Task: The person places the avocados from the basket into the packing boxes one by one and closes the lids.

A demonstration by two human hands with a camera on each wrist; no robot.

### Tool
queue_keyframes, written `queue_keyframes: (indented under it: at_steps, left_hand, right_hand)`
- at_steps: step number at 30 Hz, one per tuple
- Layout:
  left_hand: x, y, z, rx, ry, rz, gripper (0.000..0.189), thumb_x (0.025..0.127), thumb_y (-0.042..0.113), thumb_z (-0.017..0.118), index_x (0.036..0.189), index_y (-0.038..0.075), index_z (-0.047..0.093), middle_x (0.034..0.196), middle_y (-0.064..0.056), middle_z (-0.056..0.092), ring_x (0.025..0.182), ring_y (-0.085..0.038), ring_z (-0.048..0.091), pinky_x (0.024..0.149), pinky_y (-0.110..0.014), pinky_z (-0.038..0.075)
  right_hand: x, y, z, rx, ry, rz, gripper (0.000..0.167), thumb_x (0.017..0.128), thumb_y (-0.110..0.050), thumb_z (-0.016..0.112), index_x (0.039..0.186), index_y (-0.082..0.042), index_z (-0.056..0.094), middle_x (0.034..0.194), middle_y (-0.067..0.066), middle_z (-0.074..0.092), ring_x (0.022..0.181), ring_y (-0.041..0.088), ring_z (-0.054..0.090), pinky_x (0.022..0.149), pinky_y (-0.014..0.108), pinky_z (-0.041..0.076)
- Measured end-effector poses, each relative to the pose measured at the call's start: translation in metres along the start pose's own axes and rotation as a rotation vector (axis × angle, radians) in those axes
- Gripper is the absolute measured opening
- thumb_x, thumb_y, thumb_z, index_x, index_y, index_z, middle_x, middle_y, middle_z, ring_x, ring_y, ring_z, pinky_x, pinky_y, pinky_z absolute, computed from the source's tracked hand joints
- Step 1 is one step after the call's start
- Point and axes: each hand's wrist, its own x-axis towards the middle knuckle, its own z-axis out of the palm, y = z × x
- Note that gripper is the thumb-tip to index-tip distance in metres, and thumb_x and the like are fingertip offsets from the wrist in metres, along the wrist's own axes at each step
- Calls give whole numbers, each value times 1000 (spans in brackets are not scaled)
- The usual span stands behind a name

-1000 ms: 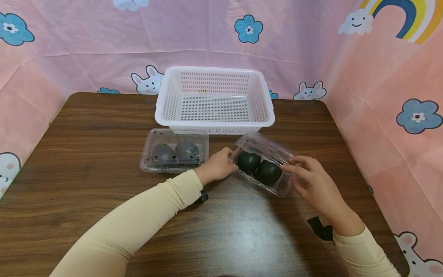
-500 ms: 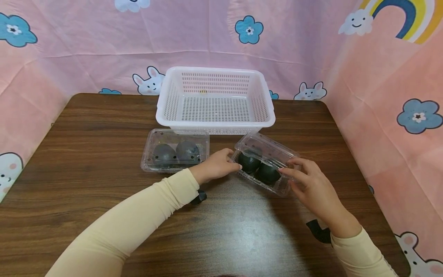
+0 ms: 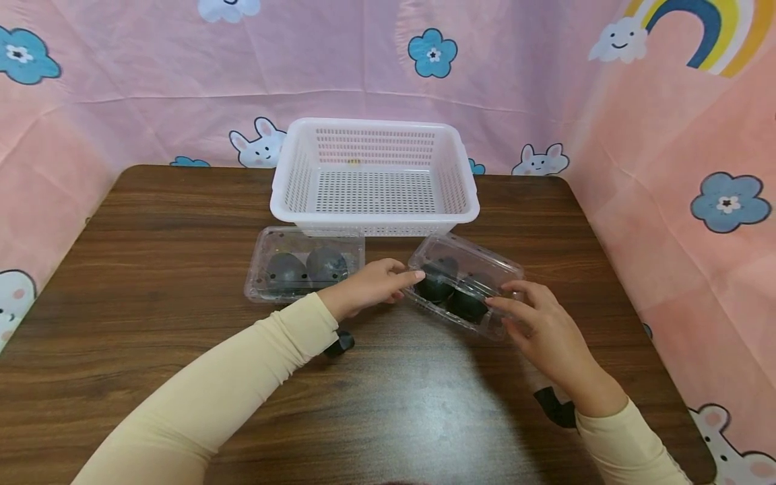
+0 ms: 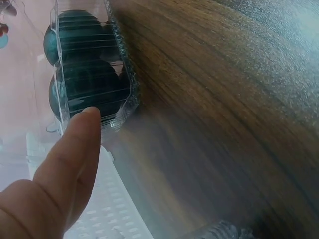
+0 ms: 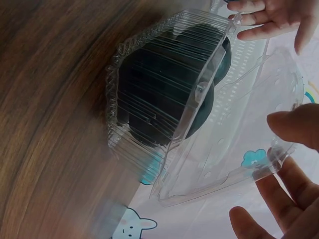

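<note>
A clear plastic clamshell box (image 3: 439, 311) stands right of centre on the table with two dark green round fruits (image 3: 468, 302) in it. Its lid (image 5: 224, 181) leans at an angle over the base, hinged on the far side. My right hand (image 3: 554, 333) pinches the lid's right edge between thumb and fingers. At the box's left end is my left hand (image 3: 366, 286), its fingers fairly straight and its thumb (image 4: 75, 144) pointing at the near wall. Left of that hand sits a second clamshell box (image 3: 257, 286), closed over two dark fruits (image 3: 327, 264).
A white perforated plastic basket (image 3: 376, 219) stands behind both boxes. Brown wood-grain tabletop (image 3: 394, 404) extends in front of them. A printed pink and purple cloth (image 3: 339, 54) hangs along the back and sides.
The right hand has swung the lid forward and down over the fruits in the right box. My left hand has shifted slightly left, its thumb lifting at the box end.
</note>
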Motion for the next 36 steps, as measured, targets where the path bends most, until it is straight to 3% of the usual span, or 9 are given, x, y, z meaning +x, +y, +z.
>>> queue_keyframes:
  at_steps: [8,17,26,33,36]
  left_hand:
    - [5,-1,0,-46,14,-11,57,103,43,41,138,-2,43,122,-18,54,113,-33,57,96,-42,48]
    - [9,-2,0,-50,15,-10,43,103,33,46,131,0,49,119,-17,56,114,-34,56,96,-43,48]
    - [10,0,2,-26,32,-2,42,101,27,48,134,0,48,122,-17,57,108,-31,58,93,-43,50]
    - [11,1,3,-14,38,-6,41,100,25,49,133,0,49,119,-17,58,108,-32,59,91,-41,50]
    - [12,1,3,-18,40,-12,40,100,23,49,132,0,50,116,-17,59,107,-32,59,92,-42,50]
  right_hand:
    - [-1,1,1,-1,-2,3,48,67,12,77,108,-12,72,117,14,57,106,35,52,74,47,48]
    - [-1,0,0,21,-9,16,44,69,9,77,108,-12,72,118,13,57,108,35,51,78,48,47]
    - [-4,-2,-2,135,-4,109,29,73,5,77,99,-9,72,118,10,58,109,29,51,84,39,40]
    - [-7,-3,-4,211,-5,222,29,78,6,75,103,-6,70,117,10,60,112,30,51,88,44,40]
    - [-8,-4,-5,233,11,262,29,78,6,74,105,-4,70,117,11,61,112,31,52,90,41,40]
